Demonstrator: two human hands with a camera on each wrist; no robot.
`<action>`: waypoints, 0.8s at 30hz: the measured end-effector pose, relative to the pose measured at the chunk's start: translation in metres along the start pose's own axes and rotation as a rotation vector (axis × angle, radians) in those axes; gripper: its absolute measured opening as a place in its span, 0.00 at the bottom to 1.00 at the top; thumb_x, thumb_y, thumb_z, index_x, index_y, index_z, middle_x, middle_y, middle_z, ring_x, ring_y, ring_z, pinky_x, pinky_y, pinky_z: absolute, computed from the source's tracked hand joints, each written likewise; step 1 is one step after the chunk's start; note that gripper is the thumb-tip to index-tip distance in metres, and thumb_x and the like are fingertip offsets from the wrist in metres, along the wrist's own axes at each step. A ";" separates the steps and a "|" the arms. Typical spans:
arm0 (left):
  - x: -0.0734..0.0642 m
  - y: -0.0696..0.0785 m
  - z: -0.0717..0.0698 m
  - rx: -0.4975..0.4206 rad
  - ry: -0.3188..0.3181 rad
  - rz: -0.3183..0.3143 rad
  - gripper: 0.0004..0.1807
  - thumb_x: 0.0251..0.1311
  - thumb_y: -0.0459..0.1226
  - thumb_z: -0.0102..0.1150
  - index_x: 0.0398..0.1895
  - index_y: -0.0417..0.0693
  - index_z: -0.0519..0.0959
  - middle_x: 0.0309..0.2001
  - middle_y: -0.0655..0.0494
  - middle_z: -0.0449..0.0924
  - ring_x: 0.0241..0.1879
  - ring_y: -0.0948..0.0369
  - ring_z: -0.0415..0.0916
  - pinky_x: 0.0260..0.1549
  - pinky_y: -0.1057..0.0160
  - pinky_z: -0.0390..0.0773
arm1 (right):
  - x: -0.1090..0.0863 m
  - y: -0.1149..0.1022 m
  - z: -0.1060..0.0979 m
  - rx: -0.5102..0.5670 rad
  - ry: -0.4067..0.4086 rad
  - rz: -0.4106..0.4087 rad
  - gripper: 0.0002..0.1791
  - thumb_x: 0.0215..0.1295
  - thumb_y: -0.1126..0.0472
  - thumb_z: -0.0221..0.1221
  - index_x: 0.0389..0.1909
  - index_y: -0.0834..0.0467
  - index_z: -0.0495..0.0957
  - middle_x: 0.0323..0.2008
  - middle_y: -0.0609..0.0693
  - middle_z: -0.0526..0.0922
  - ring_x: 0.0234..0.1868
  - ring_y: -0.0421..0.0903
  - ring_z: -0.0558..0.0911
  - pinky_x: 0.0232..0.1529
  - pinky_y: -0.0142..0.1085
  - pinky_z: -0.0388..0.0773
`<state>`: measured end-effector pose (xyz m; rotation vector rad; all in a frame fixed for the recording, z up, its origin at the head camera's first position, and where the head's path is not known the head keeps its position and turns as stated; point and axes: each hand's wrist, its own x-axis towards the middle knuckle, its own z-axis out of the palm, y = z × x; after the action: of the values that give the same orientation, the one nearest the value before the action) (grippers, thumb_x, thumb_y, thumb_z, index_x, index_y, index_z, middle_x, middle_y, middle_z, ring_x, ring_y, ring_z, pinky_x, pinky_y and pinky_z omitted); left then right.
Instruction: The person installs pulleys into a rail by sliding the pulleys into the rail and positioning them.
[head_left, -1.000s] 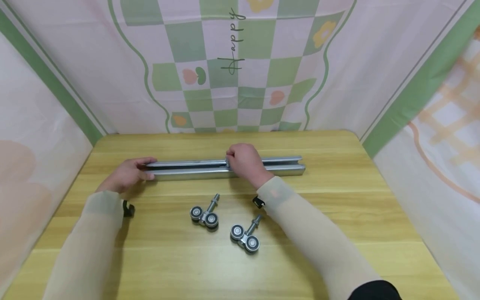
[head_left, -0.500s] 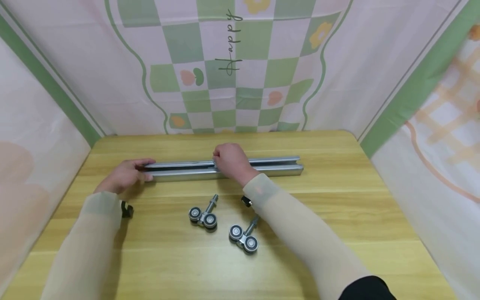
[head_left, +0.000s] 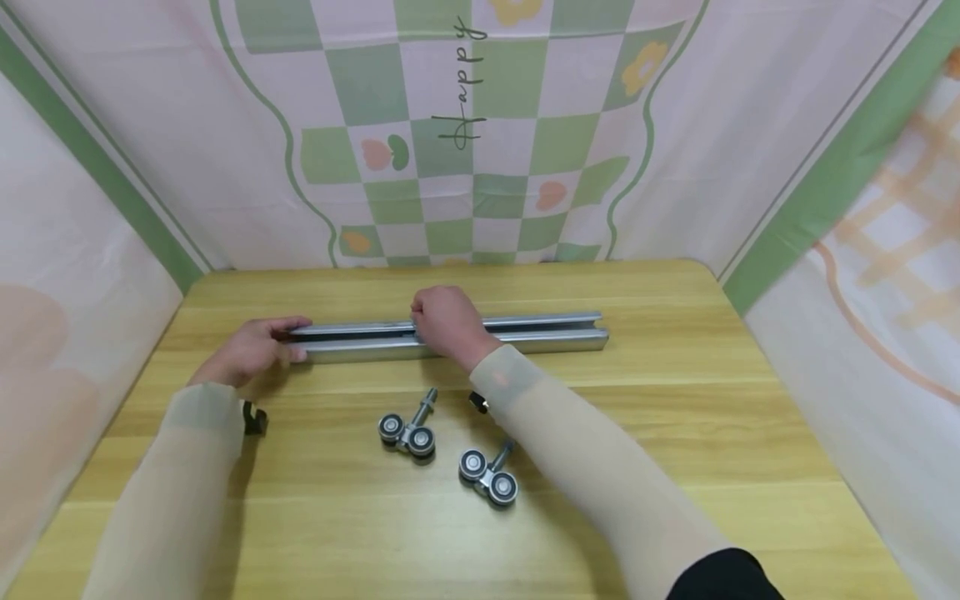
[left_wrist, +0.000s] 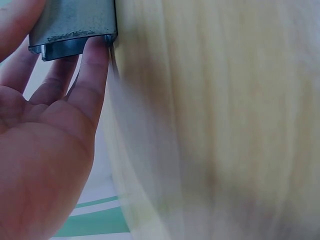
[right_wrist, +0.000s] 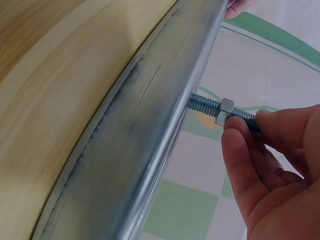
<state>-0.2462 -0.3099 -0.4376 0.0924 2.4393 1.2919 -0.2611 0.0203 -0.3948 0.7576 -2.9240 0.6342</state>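
A long silver metal rail [head_left: 547, 340] with a slot along its top lies across the far part of the table. My left hand [head_left: 251, 350] holds its left end; in the left wrist view, fingers touch the hollow end of the rail [left_wrist: 77, 20]. Over the middle of the rail, my right hand [head_left: 452, 327] pinches a threaded bolt [right_wrist: 204, 105] that stands up out of the slot. A hex nut [right_wrist: 226, 111] sits on the bolt, right at the fingertips. Whatever the bolt joins inside the rail is hidden.
Two twin-wheel rollers with threaded bolts, a left roller [head_left: 407, 437] and a right roller [head_left: 487, 477], lie on the wooden table [head_left: 337, 533] nearer the person. The right forearm passes close to the right roller's bolt. A patterned cloth [head_left: 502, 150] hangs behind the table.
My right hand has slid left along the rail with the bolt, more slowly in the last half second. The left hand stays on the rail's end, and both loose rollers lie still.
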 end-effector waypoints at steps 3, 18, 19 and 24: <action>-0.001 0.000 0.000 0.010 -0.002 -0.002 0.39 0.60 0.36 0.67 0.74 0.44 0.64 0.70 0.37 0.62 0.69 0.39 0.54 0.68 0.34 0.43 | 0.003 -0.004 0.001 0.000 -0.016 -0.003 0.10 0.72 0.63 0.55 0.36 0.57 0.85 0.34 0.48 0.85 0.33 0.42 0.80 0.40 0.35 0.80; 0.001 -0.001 0.000 -0.004 -0.002 -0.015 0.40 0.58 0.38 0.69 0.74 0.45 0.64 0.71 0.38 0.61 0.70 0.39 0.53 0.68 0.34 0.42 | 0.020 -0.030 0.010 -0.093 -0.100 -0.038 0.15 0.74 0.63 0.52 0.24 0.55 0.74 0.23 0.45 0.76 0.26 0.42 0.74 0.29 0.33 0.74; 0.002 -0.001 0.000 -0.007 -0.001 -0.017 0.40 0.58 0.38 0.69 0.74 0.45 0.64 0.71 0.38 0.61 0.70 0.39 0.53 0.68 0.34 0.43 | 0.021 -0.032 0.011 -0.112 -0.102 -0.047 0.15 0.74 0.64 0.52 0.24 0.55 0.74 0.23 0.46 0.76 0.26 0.43 0.75 0.30 0.33 0.75; 0.002 0.000 0.000 -0.016 0.000 -0.022 0.39 0.59 0.37 0.69 0.74 0.46 0.64 0.72 0.39 0.59 0.70 0.40 0.53 0.68 0.35 0.43 | 0.026 -0.040 0.015 -0.185 -0.104 -0.103 0.12 0.73 0.65 0.52 0.28 0.56 0.77 0.25 0.46 0.79 0.31 0.43 0.79 0.38 0.34 0.79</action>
<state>-0.2486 -0.3098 -0.4384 0.0613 2.4232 1.3023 -0.2639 -0.0294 -0.3898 0.9377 -2.9572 0.3197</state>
